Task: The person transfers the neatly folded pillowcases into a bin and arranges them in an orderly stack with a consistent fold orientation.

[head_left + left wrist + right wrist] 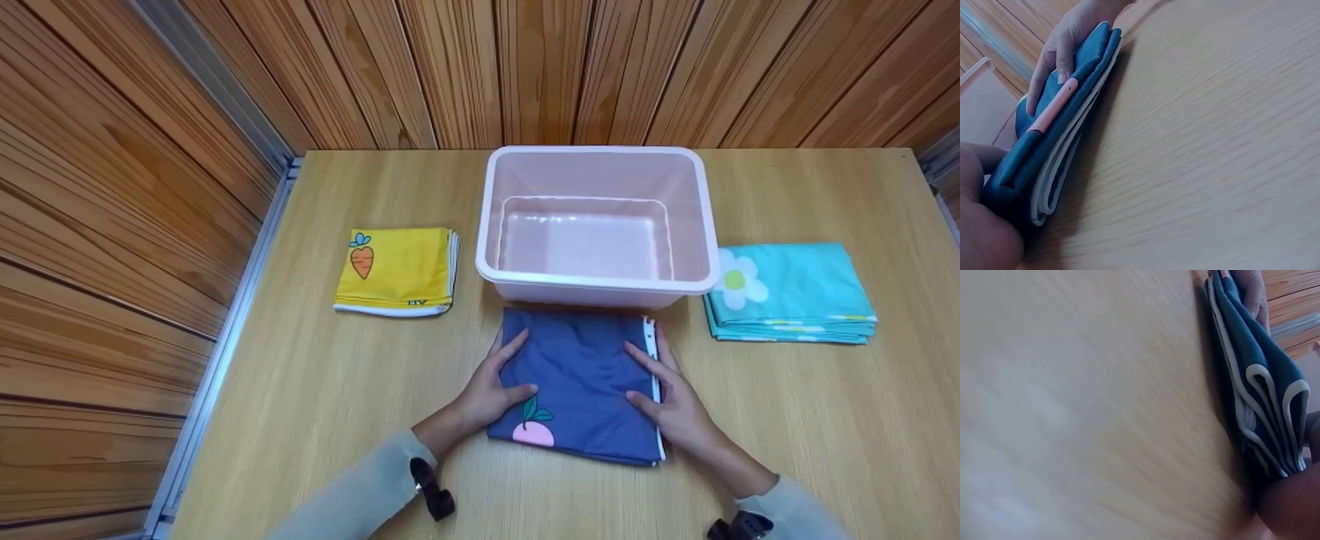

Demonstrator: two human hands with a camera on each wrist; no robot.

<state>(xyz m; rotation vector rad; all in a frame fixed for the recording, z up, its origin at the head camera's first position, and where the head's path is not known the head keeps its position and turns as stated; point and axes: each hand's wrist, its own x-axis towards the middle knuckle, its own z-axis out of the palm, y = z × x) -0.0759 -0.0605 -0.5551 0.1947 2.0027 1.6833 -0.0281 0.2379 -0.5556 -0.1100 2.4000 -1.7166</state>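
With your left hand (484,395) and right hand (680,405) part-curled, gripping opposite sides of the folded navy cloth (581,375) on the surface (405,360) just in front of the pink bin (600,283), squeeze evenly so its stacked layers don't slip apart.

1. A tub (596,285) stands on the far part of the table (810,435), with a wall (540,75) behind it.
2. The left cloth (405,270) lies on the table, left of the tub and apart from it.
3. The right cloth (802,289) lies just beside the tub's near right corner.
4. The middle cloth (577,367) lies just before the tub's near side, between the left hand (484,397) and the right hand (679,409).
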